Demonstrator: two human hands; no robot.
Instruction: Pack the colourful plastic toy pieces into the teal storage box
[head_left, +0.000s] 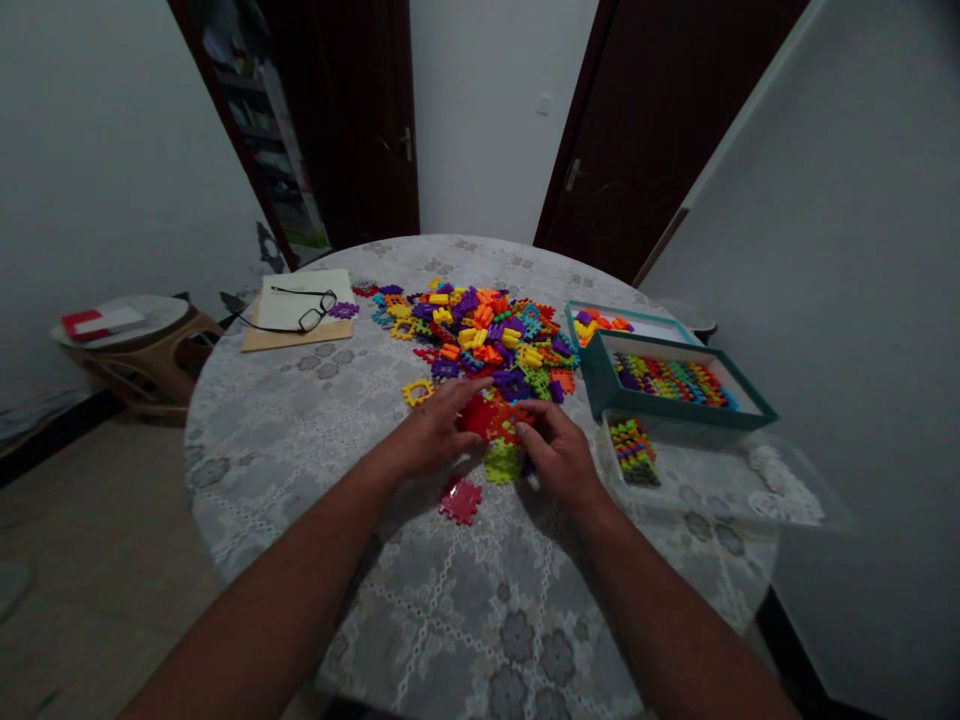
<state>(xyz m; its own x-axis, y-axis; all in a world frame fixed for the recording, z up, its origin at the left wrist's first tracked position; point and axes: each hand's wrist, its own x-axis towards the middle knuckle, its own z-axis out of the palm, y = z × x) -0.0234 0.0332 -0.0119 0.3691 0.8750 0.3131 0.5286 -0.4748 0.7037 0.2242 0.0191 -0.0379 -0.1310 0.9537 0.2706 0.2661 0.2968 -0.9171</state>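
Observation:
My left hand [435, 430] has its thumb and forefinger around a flat red notched building tile [475, 416]. Opposite it, my right hand [559, 450] pinches an orange notched building tile [512, 420] that sits against the red one. A lime-green building tile [502, 462] lies just below these two, between my hands. Closer to me, a pinkish-red building tile [460, 500] rests alone on the tablecloth. Exactly how the tiles join is too small to make out.
A heap of colourful building pieces [487, 325] spreads beyond my hands. On the right stand a teal box [600, 375] with sorted pieces and a clear plastic tray [697, 495]. Glasses [311, 318] lie on paper [281, 305] at the left of the round table [300, 430].

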